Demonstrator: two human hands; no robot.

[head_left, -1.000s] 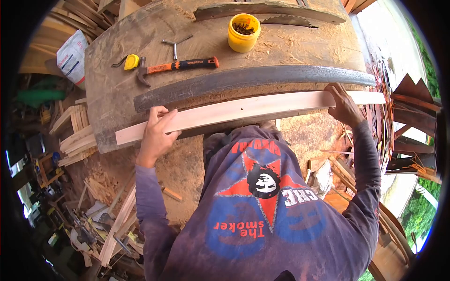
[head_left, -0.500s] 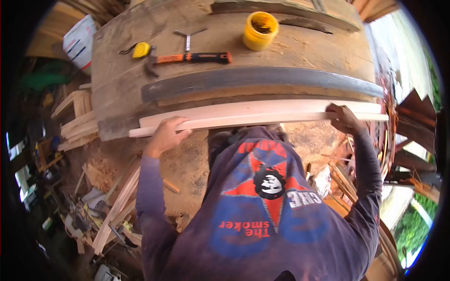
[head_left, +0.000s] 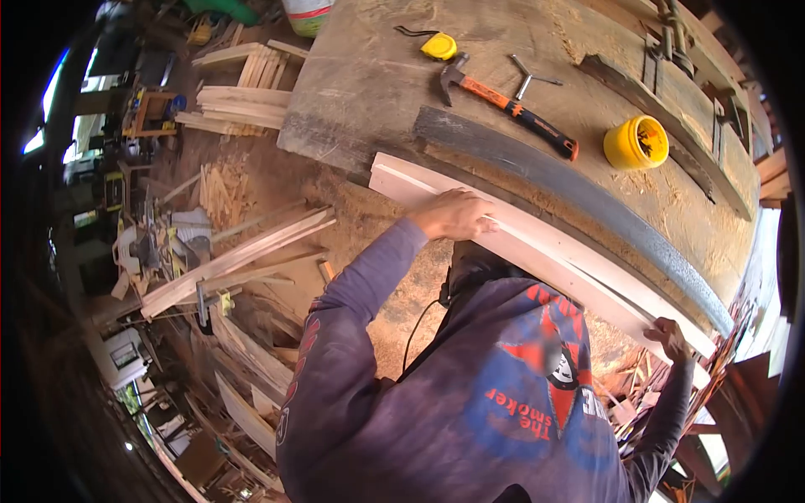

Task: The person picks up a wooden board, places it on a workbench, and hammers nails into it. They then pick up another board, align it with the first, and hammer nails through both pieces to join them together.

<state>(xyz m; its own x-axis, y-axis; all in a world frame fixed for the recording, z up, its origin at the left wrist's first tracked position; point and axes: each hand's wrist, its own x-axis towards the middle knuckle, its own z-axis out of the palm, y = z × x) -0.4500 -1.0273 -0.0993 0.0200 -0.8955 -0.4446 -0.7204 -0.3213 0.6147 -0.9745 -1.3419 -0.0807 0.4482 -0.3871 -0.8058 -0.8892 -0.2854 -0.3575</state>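
Two pale, planed wooden boards lie side by side along the near edge of the workbench (head_left: pixel 335 109). My left hand (head_left: pixel 457 215) is closed over the front board (head_left: pixel 541 258) near its left end, fingers over the top. Toward the other end, my right hand (head_left: pixel 669 339) grips the same board from its near side. The back board (head_left: pixel 587 261) runs right behind it, with a narrow dark gap between them toward the right. Beyond both lies a long dark curved board (head_left: pixel 570 189).
On the bench are a claw hammer (head_left: pixel 511 105), a yellow tape measure (head_left: pixel 438 46), a three-armed wrench (head_left: pixel 528 80) and a yellow tub (head_left: pixel 635 142) with dark small contents. Stacked wood (head_left: pixel 243 105) sits to the left. Long strips (head_left: pixel 235 260) and scraps cover the floor.
The view has swung left, so the bench appears turned. The front board now shows a broader face to me. My left hand has closed over it; before, its thumb and fingers were more apart.
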